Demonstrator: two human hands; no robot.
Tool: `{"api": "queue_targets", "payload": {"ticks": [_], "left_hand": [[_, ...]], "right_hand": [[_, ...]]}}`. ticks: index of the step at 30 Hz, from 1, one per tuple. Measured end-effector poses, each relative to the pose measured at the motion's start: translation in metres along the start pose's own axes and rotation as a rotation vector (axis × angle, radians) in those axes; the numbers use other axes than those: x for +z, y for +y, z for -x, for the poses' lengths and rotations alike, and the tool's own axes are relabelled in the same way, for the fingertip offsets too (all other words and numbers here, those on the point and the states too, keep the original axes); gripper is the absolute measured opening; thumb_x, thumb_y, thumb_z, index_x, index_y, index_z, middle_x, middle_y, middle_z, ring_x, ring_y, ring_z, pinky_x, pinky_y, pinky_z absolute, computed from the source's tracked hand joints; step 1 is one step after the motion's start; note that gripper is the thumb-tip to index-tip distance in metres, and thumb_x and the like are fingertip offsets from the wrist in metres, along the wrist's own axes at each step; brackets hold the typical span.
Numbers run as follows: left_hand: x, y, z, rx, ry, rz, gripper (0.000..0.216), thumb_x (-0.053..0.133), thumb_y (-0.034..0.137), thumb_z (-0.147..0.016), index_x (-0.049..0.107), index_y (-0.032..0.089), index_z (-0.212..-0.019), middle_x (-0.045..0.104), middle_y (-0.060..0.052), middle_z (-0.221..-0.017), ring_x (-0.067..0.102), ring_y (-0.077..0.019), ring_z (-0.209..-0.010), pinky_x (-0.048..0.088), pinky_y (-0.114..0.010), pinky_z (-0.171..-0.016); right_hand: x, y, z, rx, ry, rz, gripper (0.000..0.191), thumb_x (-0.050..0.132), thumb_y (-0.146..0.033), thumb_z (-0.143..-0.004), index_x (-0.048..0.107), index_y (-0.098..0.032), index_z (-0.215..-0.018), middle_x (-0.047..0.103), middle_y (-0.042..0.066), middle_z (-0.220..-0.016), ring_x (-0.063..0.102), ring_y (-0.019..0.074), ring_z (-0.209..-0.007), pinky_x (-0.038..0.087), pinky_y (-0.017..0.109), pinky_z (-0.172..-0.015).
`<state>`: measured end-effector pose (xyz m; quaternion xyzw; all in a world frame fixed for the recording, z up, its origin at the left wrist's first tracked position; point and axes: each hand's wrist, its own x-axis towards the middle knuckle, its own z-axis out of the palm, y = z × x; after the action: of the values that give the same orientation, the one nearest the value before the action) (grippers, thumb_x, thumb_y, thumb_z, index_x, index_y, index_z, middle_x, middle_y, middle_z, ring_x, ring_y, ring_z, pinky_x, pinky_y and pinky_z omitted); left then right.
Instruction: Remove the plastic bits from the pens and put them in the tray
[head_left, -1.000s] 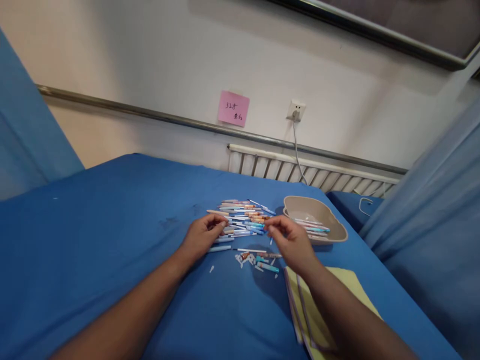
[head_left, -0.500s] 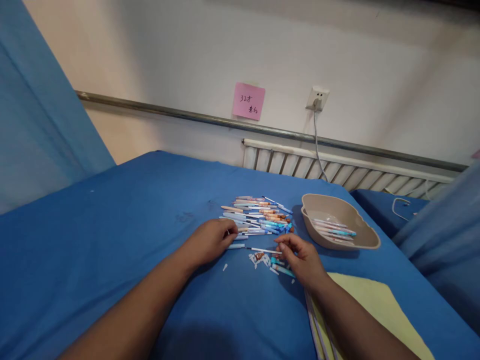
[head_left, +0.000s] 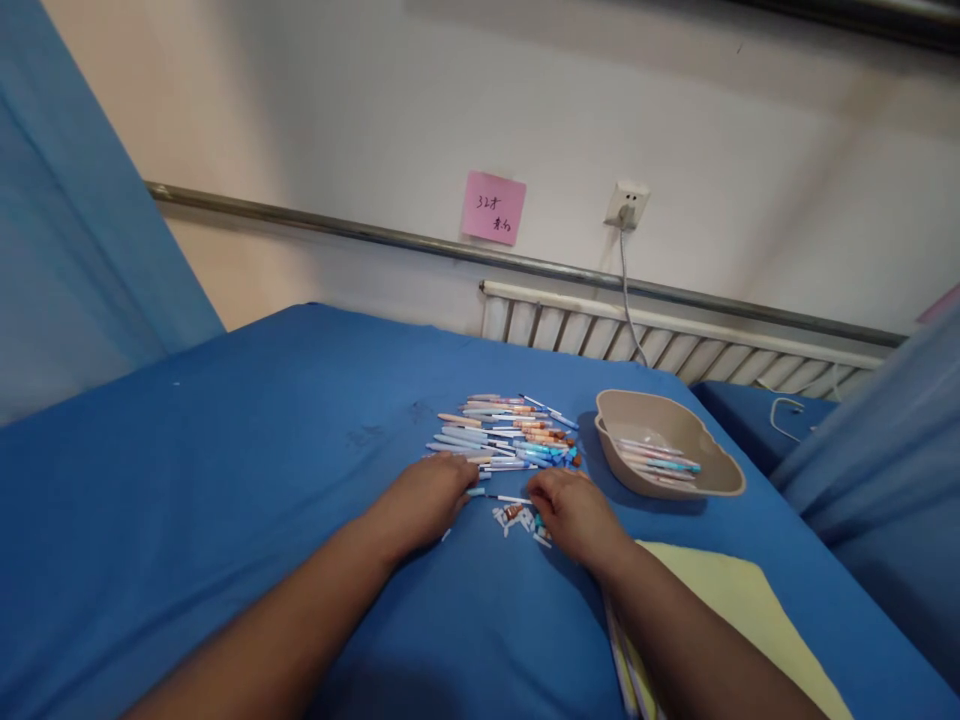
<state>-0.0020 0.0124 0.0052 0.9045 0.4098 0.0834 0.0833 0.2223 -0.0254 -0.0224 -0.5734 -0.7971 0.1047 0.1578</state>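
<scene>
My left hand point(head_left: 429, 497) is closed at the near left side of the pen parts, its fingertips on a light blue pen barrel point(head_left: 476, 491). From the barrel's direction a thin white pen refill point(head_left: 511, 499) with a dark tip runs right, and my right hand point(head_left: 571, 510) pinches its right end. Just beyond both hands lies a spread of pen barrels and refills point(head_left: 469, 434) in blue, orange and white. Small white plugs point(head_left: 499, 517) and a brown piece point(head_left: 513, 511) lie between the hands, on the near side. My right hand partly covers teal parts.
A beige basin point(head_left: 720, 470) holding several assembled-looking pens point(head_left: 656, 462) stands to the right. Folded yellow cloth point(head_left: 739, 610) lies under my right forearm. All rest on a blue sheet point(head_left: 247, 450). Behind are a radiator point(head_left: 555, 325), a metal rail point(head_left: 360, 232) and a wall socket point(head_left: 628, 205).
My right hand has shifted left and turned palm down, closing over the refill's end. My left hand has come nearer and covers more of the light blue barrel. The view has shifted slightly.
</scene>
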Motion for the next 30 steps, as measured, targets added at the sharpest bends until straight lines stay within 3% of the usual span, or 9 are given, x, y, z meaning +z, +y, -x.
{"api": "queue_targets", "payload": {"ticks": [5, 10, 15, 19, 25, 30], "left_hand": [[0.001, 0.002, -0.002, 0.007, 0.004, -0.028, 0.016, 0.048, 0.023, -0.085, 0.064, 0.018, -0.084, 0.067, -0.011, -0.088, 0.059, -0.0254, -0.084, 0.042, -0.033, -0.074], [0.002, -0.003, -0.006, -0.061, 0.079, 0.193, 0.019, 0.051, 0.028, -0.085, 0.065, 0.02, -0.094, 0.068, -0.008, -0.095, 0.059, -0.0234, -0.09, 0.041, -0.031, -0.081], [0.004, -0.007, -0.013, -0.196, 0.235, 0.581, 0.021, 0.056, 0.034, -0.08, 0.065, 0.021, -0.094, 0.068, -0.005, -0.088, 0.06, -0.0211, -0.082, 0.044, -0.031, -0.076], [0.005, -0.01, -0.02, -0.369, 0.358, 1.046, 0.03, 0.067, 0.038, -0.069, 0.064, 0.016, -0.089, 0.067, -0.003, -0.081, 0.06, -0.0171, -0.072, 0.046, -0.028, -0.067], [0.006, -0.014, -0.02, -0.508, 0.332, 1.411, 0.037, 0.074, 0.033, -0.067, 0.063, 0.013, -0.095, 0.069, -0.007, -0.086, 0.063, -0.0142, -0.066, 0.049, -0.026, -0.062], [0.007, -0.013, -0.018, -0.516, 0.289, 1.604, 0.026, 0.074, 0.022, -0.07, 0.064, 0.012, -0.092, 0.07, -0.008, -0.087, 0.066, -0.0154, -0.072, 0.053, -0.026, -0.068]], "right_hand": [[-0.012, -0.003, -0.01, -0.064, -0.102, 0.125, 0.018, 0.051, -0.016, -0.084, 0.065, -0.021, -0.094, 0.07, 0.006, -0.093, 0.061, 0.0207, -0.092, 0.036, 0.03, -0.08], [-0.017, 0.012, -0.006, -0.084, -0.129, 0.05, 0.019, 0.056, -0.013, -0.078, 0.065, -0.022, -0.092, 0.071, 0.004, -0.09, 0.062, 0.019, -0.088, 0.037, 0.027, -0.078], [-0.012, 0.021, 0.001, -0.051, -0.097, -0.151, 0.014, 0.053, -0.02, -0.083, 0.064, -0.021, -0.093, 0.069, 0.002, -0.088, 0.061, 0.0155, -0.08, 0.04, 0.023, -0.07], [-0.011, 0.017, 0.003, -0.102, -0.097, -0.13, 0.016, 0.055, -0.016, -0.08, 0.063, -0.021, -0.094, 0.068, 0.002, -0.089, 0.06, 0.016, -0.082, 0.04, 0.024, -0.073], [-0.013, 0.014, 0.004, -0.137, -0.109, -0.013, 0.015, 0.052, -0.015, -0.083, 0.061, -0.02, -0.095, 0.067, 0.005, -0.091, 0.058, 0.0179, -0.087, 0.037, 0.027, -0.078], [-0.01, 0.017, 0.004, -0.133, -0.102, -0.017, 0.014, 0.051, -0.014, -0.082, 0.06, -0.02, -0.093, 0.066, 0.004, -0.088, 0.058, 0.0169, -0.084, 0.037, 0.026, -0.076]]}}
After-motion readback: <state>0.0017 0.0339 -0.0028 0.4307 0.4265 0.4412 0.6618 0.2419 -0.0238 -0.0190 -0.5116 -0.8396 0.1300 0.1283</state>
